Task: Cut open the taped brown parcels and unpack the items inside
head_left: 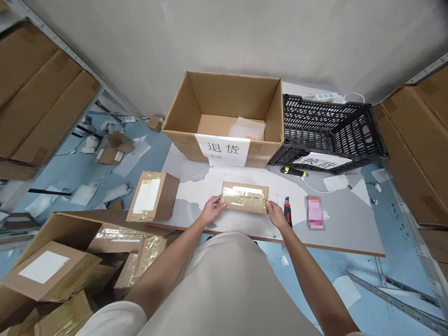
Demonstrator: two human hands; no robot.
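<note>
Between my hands is a small taped cardboard box [245, 197], with a label and shiny clear tape across its top. My left hand [212, 208] grips its left end, thumb and fingers closed on the edge. At the opposite end, my right hand [276, 214] holds the lower right corner. A red and black utility knife [287, 212] lies just right of my right hand. Farther back lies a black and yellow utility knife [294, 172]. Left of my hands stands a taller taped carton [154, 196] with a white label.
Behind the white table [345, 226] items stand a large open carton [185, 149] holding a few flat packets and a black plastic crate [380, 151]. A pixelated pink item [315, 213] lies at right. A big carton [59, 219] full of parcels stands lower left. Shelves flank both sides; litter covers the floor.
</note>
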